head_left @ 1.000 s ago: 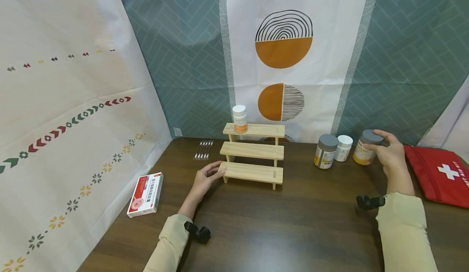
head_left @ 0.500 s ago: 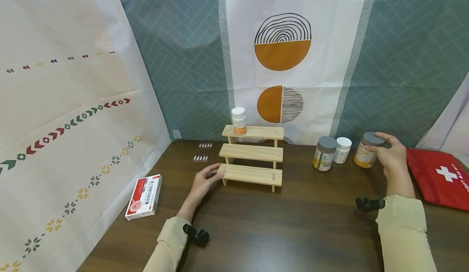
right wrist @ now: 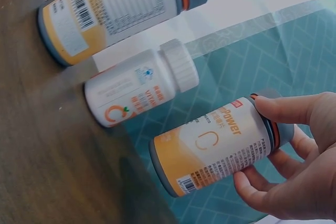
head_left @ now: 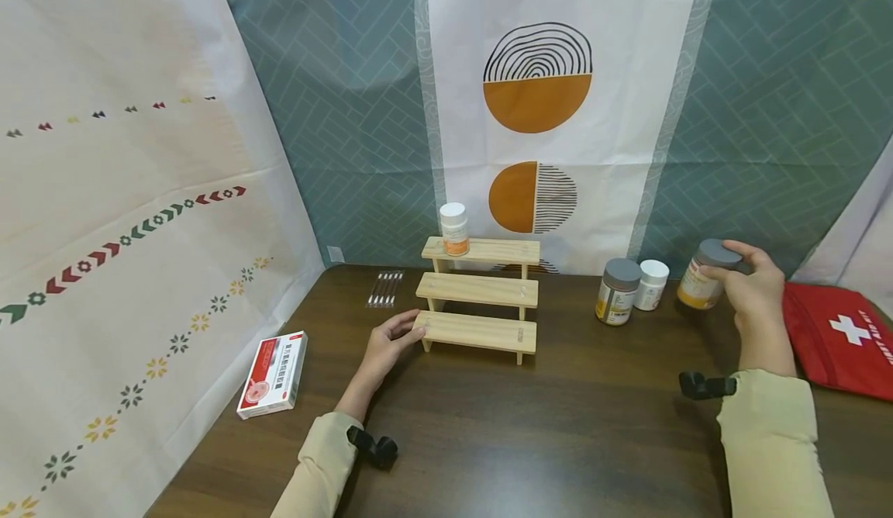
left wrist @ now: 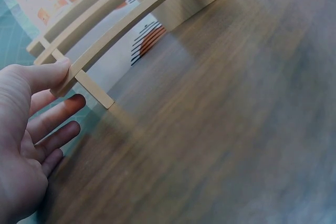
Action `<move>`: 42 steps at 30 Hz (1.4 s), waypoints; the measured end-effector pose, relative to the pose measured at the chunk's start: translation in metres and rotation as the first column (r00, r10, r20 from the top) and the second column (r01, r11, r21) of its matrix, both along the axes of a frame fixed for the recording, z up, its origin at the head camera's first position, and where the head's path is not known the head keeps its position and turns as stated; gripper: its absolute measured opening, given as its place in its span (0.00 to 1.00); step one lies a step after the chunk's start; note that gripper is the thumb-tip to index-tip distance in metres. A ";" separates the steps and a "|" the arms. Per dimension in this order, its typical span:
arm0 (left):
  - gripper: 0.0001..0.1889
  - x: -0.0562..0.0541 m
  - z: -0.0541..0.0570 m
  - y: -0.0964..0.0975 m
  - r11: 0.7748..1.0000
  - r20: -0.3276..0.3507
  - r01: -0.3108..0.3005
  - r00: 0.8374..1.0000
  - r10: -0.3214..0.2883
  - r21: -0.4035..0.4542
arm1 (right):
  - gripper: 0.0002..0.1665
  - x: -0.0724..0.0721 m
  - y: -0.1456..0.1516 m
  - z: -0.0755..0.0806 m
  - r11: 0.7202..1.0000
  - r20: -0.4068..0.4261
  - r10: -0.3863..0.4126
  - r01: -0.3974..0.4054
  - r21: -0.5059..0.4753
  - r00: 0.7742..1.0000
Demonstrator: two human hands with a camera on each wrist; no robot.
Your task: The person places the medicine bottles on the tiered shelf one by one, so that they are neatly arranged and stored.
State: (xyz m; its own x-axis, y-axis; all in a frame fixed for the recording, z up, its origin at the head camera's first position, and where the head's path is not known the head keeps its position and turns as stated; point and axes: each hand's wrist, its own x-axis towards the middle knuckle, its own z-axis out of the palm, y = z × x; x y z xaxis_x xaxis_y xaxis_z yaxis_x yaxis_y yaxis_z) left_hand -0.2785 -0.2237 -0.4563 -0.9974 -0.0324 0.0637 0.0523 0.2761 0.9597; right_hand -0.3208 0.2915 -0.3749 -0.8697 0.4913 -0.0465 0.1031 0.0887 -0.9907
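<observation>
My left hand (head_left: 387,347) pinches the left end of the lowest step of a wooden three-step stand (head_left: 481,330); in the left wrist view the thumb lies on top of the board (left wrist: 121,30). On the top step stands a white pill bottle (head_left: 455,231) with an orange band. Over at the right, my right hand (head_left: 755,285) grips a yellow-and-white vitamin bottle (head_left: 701,276) by its grey cap, a little above the table and slightly tilted. Beside it stand a white vitamin bottle (right wrist: 142,85) and another grey-capped bottle (head_left: 618,293).
A red first aid pouch (head_left: 837,340) lies to the right of my right hand. At the left are a red-and-white medicine box (head_left: 274,374) and a packet of cotton swabs (head_left: 386,289). Cloth hangings (head_left: 356,115) rise behind the brown table (head_left: 530,440).
The vitamin bottle in my right hand has risen off the table and tilted slightly, moving a little to the right. My left hand stays at the stand.
</observation>
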 end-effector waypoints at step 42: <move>0.23 -0.004 -0.009 -0.001 1.000 -0.025 -0.008 1.000 0.009 0.022 | 0.38 0.025 -0.040 0.057 0.998 -0.113 0.063 -0.063 0.008 0.992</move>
State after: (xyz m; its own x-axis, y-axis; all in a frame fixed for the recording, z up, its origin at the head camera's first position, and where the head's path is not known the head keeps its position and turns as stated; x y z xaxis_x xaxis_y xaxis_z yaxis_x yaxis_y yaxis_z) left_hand -0.2828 -0.2250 -0.4649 -0.9952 -0.0423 0.0880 0.0743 0.2552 0.9640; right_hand -0.2956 0.2519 -0.3179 -0.8985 0.4354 0.0556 -0.0151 0.0961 -0.9953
